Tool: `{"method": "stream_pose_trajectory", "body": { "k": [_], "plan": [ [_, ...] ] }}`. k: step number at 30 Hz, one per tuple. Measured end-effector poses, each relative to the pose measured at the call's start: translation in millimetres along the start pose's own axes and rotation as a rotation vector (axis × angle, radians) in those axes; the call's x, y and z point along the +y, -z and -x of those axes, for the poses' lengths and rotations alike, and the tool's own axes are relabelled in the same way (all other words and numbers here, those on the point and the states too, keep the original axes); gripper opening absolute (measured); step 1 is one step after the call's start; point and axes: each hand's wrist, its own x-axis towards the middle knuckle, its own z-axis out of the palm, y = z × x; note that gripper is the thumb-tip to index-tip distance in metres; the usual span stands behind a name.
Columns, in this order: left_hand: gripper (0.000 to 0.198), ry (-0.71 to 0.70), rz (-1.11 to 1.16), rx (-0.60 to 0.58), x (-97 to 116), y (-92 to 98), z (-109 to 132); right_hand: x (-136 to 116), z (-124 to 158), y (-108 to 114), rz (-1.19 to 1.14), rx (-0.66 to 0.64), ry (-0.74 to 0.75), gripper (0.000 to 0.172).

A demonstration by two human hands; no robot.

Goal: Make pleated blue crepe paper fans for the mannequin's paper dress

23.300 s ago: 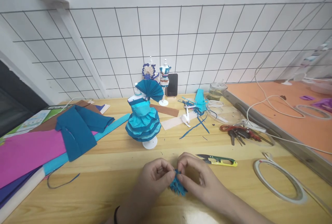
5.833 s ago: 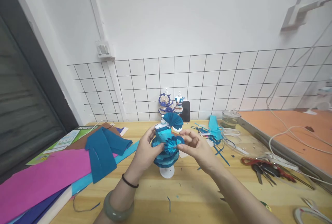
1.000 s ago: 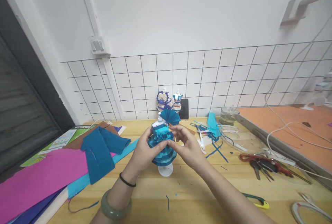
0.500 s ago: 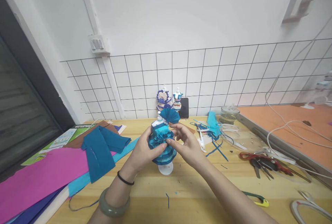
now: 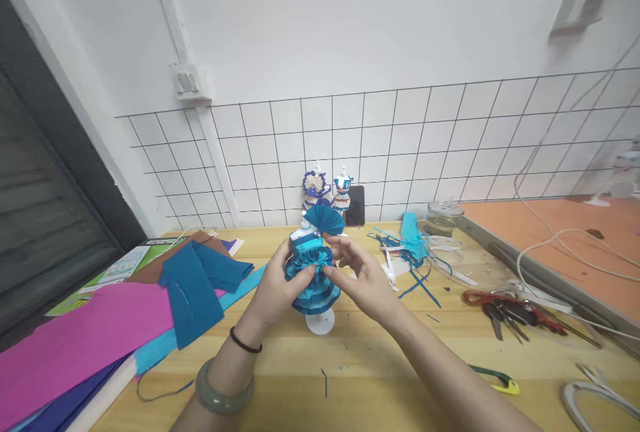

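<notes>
A small white dress form on a round white base (image 5: 320,321) stands in front of me, dressed in a tiered blue paper dress (image 5: 315,300). A pleated dark-blue fan (image 5: 325,219) rises at its shoulder. My left hand (image 5: 280,282) wraps the dress's left side, its thumb pressing the ruffled waist piece (image 5: 311,258). From the right, my right hand (image 5: 363,279) pinches the edge of that same ruffle with thumb and fingers. Some fingertips are hidden behind the dress.
Two more dressed miniature forms (image 5: 343,191) and a phone (image 5: 355,206) stand by the wall. Coloured crepe paper (image 5: 100,325) is stacked at left. To the right lie blue paper strips (image 5: 423,285), a glass jar (image 5: 443,219), keys (image 5: 515,312) and yellow-handled scissors (image 5: 505,382).
My thumbs have shifted slightly on the ruffle, and more of its gathered centre shows. Both hands stay at the dress; the view has moved a little.
</notes>
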Motion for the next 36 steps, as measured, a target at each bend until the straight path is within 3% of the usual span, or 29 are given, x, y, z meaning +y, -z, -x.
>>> {"method": "stream_pose_trajectory", "body": {
  "k": [10, 18, 28, 36],
  "plan": [
    [0.043, -0.014, 0.04, -0.089, 0.3, 4.0, -0.2, 6.4, -1.1, -5.0, 0.02, 0.062, -0.021, 0.036],
    [0.037, -0.003, 0.047, 0.015, -1.4, 3.8, -1.9, 8.9, -3.5, 1.6, -0.223, -0.031, -0.059, 0.034],
    [0.045, -0.027, 0.051, -0.072, 0.3, 6.4, -1.2, 6.7, -1.4, -1.0, 0.154, 0.058, 0.056, 0.049],
    [0.052, -0.053, 0.021, -0.095, -5.1, 13.5, -1.4, 2.5, -1.0, 8.1, 0.053, -0.053, 0.038, 0.046]
  ]
}}
